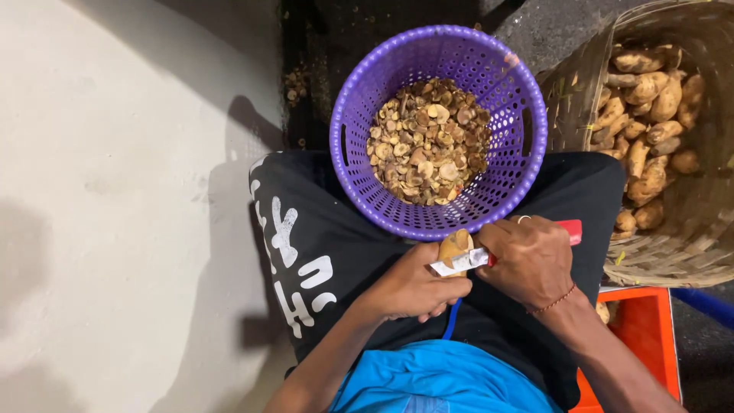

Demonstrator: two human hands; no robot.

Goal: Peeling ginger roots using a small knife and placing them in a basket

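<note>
My left hand (pixel 417 287) grips a small brown potato (pixel 454 246) over my lap. My right hand (pixel 530 260) holds a red-handled knife (pixel 569 229) whose blade (pixel 462 262) lies against the potato. Just beyond both hands stands a purple perforated plastic basket (pixel 358 115), partly filled with cut brown and pale pieces (pixel 430 141).
A large woven basket (pixel 680 252) full of whole potatoes (pixel 650 115) sits at the right. An orange crate (pixel 650 336) is beside my right forearm. A pale wall or floor surface (pixel 115 191) fills the left. My lap is covered by dark shorts (pixel 321 252) with white print.
</note>
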